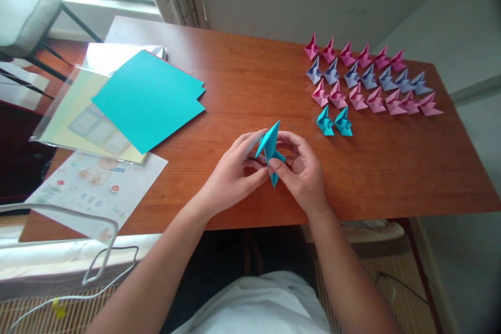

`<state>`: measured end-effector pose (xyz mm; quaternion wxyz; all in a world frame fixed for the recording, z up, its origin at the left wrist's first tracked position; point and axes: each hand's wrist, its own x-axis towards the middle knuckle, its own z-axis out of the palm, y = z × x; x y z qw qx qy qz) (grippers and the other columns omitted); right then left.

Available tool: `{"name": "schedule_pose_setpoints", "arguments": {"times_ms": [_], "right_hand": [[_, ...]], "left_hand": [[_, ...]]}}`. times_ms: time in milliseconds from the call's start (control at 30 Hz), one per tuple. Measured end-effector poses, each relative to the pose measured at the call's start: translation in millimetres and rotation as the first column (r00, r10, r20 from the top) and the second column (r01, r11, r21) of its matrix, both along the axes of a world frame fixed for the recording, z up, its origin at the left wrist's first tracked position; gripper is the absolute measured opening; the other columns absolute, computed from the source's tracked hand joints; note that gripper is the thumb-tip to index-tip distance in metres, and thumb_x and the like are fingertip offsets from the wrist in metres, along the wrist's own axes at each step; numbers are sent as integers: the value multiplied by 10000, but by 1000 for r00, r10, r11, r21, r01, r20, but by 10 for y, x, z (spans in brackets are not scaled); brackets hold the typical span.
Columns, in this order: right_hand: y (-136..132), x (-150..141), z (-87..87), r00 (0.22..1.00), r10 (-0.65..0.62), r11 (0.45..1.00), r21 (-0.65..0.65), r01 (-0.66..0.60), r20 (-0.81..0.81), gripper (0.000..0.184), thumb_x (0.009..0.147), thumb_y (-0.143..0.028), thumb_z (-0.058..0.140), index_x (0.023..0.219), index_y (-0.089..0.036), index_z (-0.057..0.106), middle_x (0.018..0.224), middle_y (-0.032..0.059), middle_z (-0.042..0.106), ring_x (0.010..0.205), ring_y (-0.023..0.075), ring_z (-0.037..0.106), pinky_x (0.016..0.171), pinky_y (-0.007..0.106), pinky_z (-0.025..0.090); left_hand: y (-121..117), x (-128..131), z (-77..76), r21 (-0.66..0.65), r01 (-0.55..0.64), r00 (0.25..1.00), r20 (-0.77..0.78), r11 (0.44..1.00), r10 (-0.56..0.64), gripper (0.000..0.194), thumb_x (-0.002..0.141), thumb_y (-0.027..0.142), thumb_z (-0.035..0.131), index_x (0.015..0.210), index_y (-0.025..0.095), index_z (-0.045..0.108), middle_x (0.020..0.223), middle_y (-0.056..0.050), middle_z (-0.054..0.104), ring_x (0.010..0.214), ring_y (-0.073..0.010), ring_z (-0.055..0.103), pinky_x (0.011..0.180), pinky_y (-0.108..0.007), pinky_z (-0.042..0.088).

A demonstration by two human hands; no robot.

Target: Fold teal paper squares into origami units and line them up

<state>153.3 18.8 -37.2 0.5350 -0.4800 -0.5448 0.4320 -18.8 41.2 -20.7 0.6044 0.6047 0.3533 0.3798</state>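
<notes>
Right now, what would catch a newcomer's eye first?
Probably four rows of magenta, lavender, pink and turquoise folded paper shapes at the right of the brown wooden table. Next, the pointed turquoise paper piece between the left hand and right hand near the front edge, then turquoise paper sheets on the left.

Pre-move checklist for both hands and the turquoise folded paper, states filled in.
1. Left hand touching the pointed turquoise folded-paper piece: ok.
2. Right hand gripping it, thumb in front: ok.
3. A hand free: not ok, both occupied.
4. Creases sharp: cannot tell.
5. Two turquoise folded-paper figures apart from right hand: ok.
6. Flat turquoise paper sheets apart from left hand: ok.
</notes>
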Motion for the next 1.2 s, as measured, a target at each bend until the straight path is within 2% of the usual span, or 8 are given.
{"name": "schedule_pose_setpoints", "arguments": {"times_ms": [233, 433, 633, 800, 900, 967, 1133, 1200], "right_hand": [[2, 4, 5, 999, -44, 999, 18, 44, 18, 358, 900, -345, 731, 1245, -313, 645, 1239, 46, 708, 1119, 216, 683, 859, 340, 614], [-6, 4, -4, 992, -107, 992, 73, 103, 59, 268, 959, -339, 646, 1224, -299, 641, 1209, 55, 721, 1081, 216, 705, 875, 360, 618], [-22, 3, -32, 925, -275, 950, 221, 220, 262, 217, 998, -287, 552, 1194, -287, 646, 1150, 62, 727, 1030, 222, 710, 863, 385, 613], [-22, 1, -4, 865, -318, 921, 343, 185, 389, 316, 944, -149, 562, 1215, -292, 636, 1162, 48, 736, 1054, 219, 703, 865, 372, 609], [-12, 7, 7, 857, -265, 941, 311, 131, 441, 348, 905, -122, 584, 1211, -278, 636, 1166, 50, 735, 1053, 227, 701, 881, 386, 608], [-7, 13, 6, 881, -214, 961, 255, 111, 423, 333, 900, -133, 599, 1197, -277, 646, 1156, 43, 736, 1035, 225, 704, 889, 391, 606], [-3, 23, 16, 946, -164, 980, 158, 124, 278, 198, 934, -204, 612, 1094, -277, 703, 1094, 28, 743, 1030, 224, 701, 918, 404, 589], [-2, 21, 28, 958, -165, 980, 145, 133, 234, 174, 939, -229, 622, 1073, -285, 718, 1082, 23, 748, 1030, 224, 700, 920, 403, 585]], "left_hand": [[5, 0, -19, -97, -15, 999, 42, 995, 19, 604, 898, 265, 726, 1459, 235, 505, 1445, -150, 502, 1017, -192, 670, 834, -291, 616], [2, -11, 6, -84, -24, 1000, 15, 996, 26, 616, 896, 248, 699, 1474, 223, 487, 1472, -152, 482, 1031, -196, 662, 842, -291, 600], [0, -21, 57, -79, -22, 1000, -3, 997, 21, 583, 881, 214, 627, 1454, 237, 524, 1470, -128, 478, 1156, -256, 629, 946, -350, 567], [22, -44, 62, -27, -34, 998, -59, 999, 33, 565, 862, 212, 583, 1426, 202, 561, 1435, -124, 522, 1297, -298, 559, 1025, -376, 518], [40, -71, 66, 36, -41, 995, -93, 999, 44, 540, 853, 209, 566, 1392, 183, 597, 1407, -110, 589, 1326, -297, 544, 1132, -409, 430], [47, -86, 78, 35, -48, 993, -108, 998, 51, 521, 862, 220, 557, 1378, 177, 612, 1394, -98, 629, 1320, -297, 555, 1164, -421, 393], [41, -97, 89, -45, -103, 987, -132, 994, 96, 472, 913, 286, 568, 1360, 157, 645, 1371, -88, 679, 1292, -314, 591, 1152, -434, 410], [33, -93, 71, -116, -116, 990, -91, 987, 105, 455, 918, 294, 582, 1347, 167, 663, 1374, -82, 682, 1305, -322, 589, 1141, -437, 428]]}}
